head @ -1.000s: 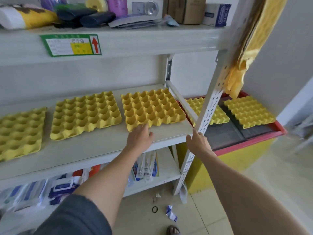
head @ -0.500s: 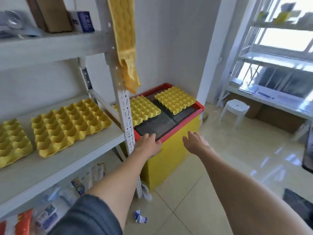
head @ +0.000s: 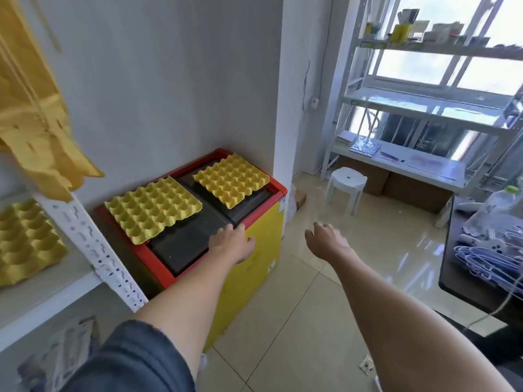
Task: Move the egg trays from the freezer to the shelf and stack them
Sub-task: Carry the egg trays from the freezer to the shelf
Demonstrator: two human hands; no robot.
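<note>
Both hands empty, fingers loosely spread: left hand (head: 232, 242) over the freezer (head: 158, 267), right hand (head: 325, 240) beside it

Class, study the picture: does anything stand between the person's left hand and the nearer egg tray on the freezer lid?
Nothing visible does. The left hand is at the freezer's front edge; only bare dark lid separates it from the nearer egg tray. The right hand hangs over the floor.
</note>
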